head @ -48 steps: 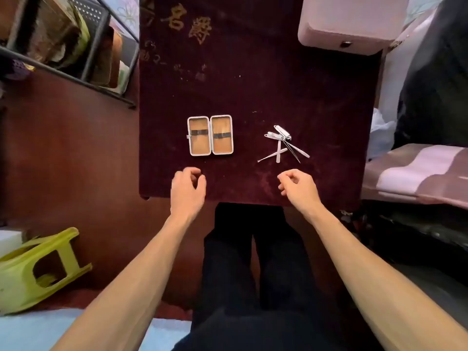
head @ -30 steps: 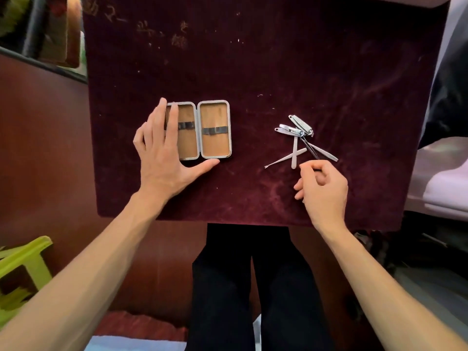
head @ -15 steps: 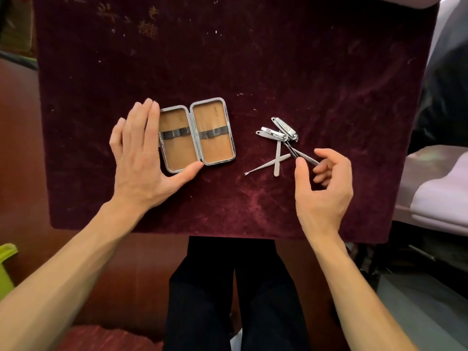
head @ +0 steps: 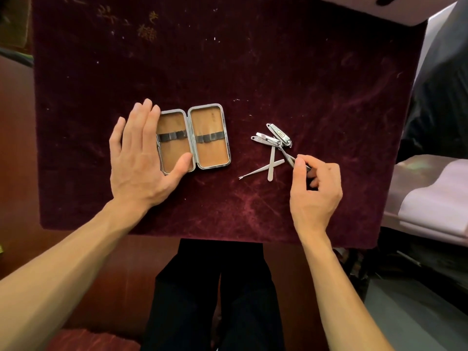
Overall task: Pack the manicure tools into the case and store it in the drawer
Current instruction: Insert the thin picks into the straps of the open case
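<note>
Surface: my work surface (head: 278, 72) is covered in dark red velvet, faint gold characters at its far left
Case: the case (head: 195, 139) lies fully opened and flat, left of centre; two tan-lined halves side by side, each crossed by a dark elastic strap, both halves holding no tools
Left hand: my left hand (head: 141, 160) rests flat, palm down, fingers extended and together over the left edge of the case, thumb tip touching its near rim; it grips nothing
Tools: the tools (head: 274, 148) form a loose pile to the right of the case, well apart from it; two nail clippers (head: 279, 134) at the far end, a flat file (head: 271, 164) crossed over a thin pointed pusher (head: 258, 170)
Right hand: my right hand (head: 315, 188) is pinched, thumb and forefinger closed on the end of a slim metal tool (head: 288, 157) whose other end lies under the clippers; remaining fingers curled in
Drawer: not identifiable in this view
</note>
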The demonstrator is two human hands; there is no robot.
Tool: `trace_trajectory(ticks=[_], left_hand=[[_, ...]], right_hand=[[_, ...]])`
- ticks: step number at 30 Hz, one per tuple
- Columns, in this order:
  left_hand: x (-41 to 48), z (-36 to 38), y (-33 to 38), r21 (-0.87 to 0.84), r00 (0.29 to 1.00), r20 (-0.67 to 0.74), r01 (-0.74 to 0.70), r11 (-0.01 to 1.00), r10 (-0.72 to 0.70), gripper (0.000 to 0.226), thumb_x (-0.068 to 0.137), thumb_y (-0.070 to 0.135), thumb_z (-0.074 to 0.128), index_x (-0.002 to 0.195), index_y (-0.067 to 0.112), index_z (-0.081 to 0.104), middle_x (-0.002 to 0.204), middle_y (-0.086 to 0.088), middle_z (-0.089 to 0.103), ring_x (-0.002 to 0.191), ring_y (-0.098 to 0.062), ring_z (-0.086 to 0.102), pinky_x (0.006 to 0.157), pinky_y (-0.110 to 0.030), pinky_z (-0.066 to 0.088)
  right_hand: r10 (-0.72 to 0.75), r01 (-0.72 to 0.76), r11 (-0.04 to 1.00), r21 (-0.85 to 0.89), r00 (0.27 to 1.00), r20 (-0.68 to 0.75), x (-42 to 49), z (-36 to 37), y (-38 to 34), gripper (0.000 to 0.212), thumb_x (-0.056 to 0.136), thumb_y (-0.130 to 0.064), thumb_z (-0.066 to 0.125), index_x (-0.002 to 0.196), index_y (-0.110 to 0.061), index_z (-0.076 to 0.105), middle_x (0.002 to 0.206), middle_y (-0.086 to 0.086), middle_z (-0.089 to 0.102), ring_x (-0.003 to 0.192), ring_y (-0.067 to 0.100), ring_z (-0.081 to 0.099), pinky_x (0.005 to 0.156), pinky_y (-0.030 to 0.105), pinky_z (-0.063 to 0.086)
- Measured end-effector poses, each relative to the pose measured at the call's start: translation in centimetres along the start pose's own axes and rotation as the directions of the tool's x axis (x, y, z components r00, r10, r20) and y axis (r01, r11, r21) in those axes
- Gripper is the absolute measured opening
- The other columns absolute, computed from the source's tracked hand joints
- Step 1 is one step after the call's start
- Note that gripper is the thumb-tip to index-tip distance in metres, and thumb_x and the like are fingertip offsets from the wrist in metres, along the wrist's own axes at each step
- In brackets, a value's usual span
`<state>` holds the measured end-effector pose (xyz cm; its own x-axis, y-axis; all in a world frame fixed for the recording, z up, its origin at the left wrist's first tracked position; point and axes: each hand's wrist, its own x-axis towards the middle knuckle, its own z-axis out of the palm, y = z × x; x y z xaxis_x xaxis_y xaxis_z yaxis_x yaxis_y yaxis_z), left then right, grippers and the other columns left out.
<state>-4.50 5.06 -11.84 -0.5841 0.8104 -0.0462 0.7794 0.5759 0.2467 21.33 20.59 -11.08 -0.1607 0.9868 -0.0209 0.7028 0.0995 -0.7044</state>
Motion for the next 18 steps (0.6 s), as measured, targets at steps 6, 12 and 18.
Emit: trace_trajectory(ticks=[6, 12, 18], left_hand=[[-0.1, 0.2, 0.3, 0.019, 1.0, -0.02, 0.006, 1.0, -0.006, 0.085, 0.098, 0.063, 0.038, 0.161, 0.008, 0.025, 0.17, -0.011, 0.026, 0.16, -0.025, 0.021, 0.131, -0.047, 0.014], [-0.1, 0.2, 0.3, 0.02, 0.999, -0.032, 0.014, 1.0, -0.013, 0.083, 0.097, 0.059, 0.044, 0.161, 0.008, 0.026, 0.169, -0.011, 0.027, 0.159, -0.025, 0.023, 0.131, -0.047, 0.015], [-0.1, 0.0, 0.3, 0.009, 0.999, -0.033, 0.027, 1.0, -0.027, 0.082, 0.096, 0.058, 0.046, 0.161, 0.01, 0.027, 0.17, -0.009, 0.027, 0.159, -0.024, 0.023, 0.131, -0.047, 0.015]], right_hand=[[-0.05, 0.049, 0.997, -0.064, 0.999, -0.011, 0.0, 0.2, 0.6, 0.011, 0.098, -0.02, 0.073, 0.106, -0.017, 0.079, 0.082, -0.001, 0.053, 0.07, 0.0, 0.044, 0.069, 0.011, 0.037], [-0.042, 0.041, 0.995, -0.089, 0.999, -0.013, -0.1, 0.4, 0.2, 0.009, 0.099, -0.019, 0.073, 0.104, -0.015, 0.079, 0.078, 0.005, 0.053, 0.068, 0.013, 0.043, 0.067, 0.014, 0.037], [-0.052, 0.053, 0.999, -0.012, 0.994, 0.092, 0.0, -0.8, 0.1, 0.017, 0.096, -0.028, 0.076, 0.112, -0.023, 0.078, 0.084, 0.001, 0.054, 0.07, 0.002, 0.043, 0.071, 0.011, 0.041]])
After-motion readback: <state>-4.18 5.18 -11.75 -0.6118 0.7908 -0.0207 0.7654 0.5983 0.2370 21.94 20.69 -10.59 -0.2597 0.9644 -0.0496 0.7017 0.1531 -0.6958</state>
